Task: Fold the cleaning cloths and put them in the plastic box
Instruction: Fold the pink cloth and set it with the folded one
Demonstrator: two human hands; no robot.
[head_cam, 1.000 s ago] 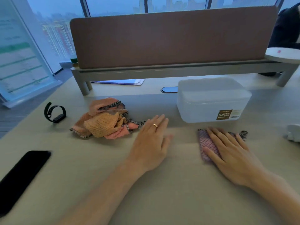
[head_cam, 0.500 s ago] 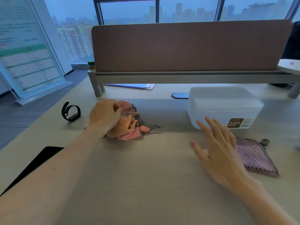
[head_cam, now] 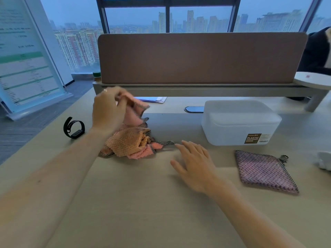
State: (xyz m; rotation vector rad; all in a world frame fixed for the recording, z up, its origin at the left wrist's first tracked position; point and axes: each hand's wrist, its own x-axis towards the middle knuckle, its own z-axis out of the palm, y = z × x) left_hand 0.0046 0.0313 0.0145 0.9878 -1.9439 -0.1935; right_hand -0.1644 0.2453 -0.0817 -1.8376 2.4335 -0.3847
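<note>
1. The left hand (head_cam: 109,111) pinches a pink cloth (head_cam: 133,114) near its top edge and holds it raised above the pile (head_cam: 131,144). Gripping it high lets the cloth hang open and come free of the others. The hand and cloth are blurred, so I cannot tell whether the cloth's lower end touches the pile.
2. The pile is a crumple of orange and pink cloths on the table (head_cam: 143,203), left of middle, with a checked edge trailing toward the right. None of these is folded, so most of the work appears to remain.
3. The right hand (head_cam: 195,165) grasps nothing. Its fingers are straight and spread, palm down, low over the table between the pile and the purple cloth (head_cam: 263,170). Whether it touches the surface I cannot tell. It seems poised to take the pink cloth's free corner or to smooth it on the bare stretch in front.
4. The purple cloth lies flat on the table as a folded square, just in front of the box (head_cam: 240,122) and apart from both hands. It is probably parked there to be dropped in, but it is not yet inside.
5. The box stands at the back right, within reach of the right hand. Its lid looks to be on, so it likely needs opening first.
6. A black band (head_cam: 74,127) lies left of the pile, clear of the folding space.
</note>
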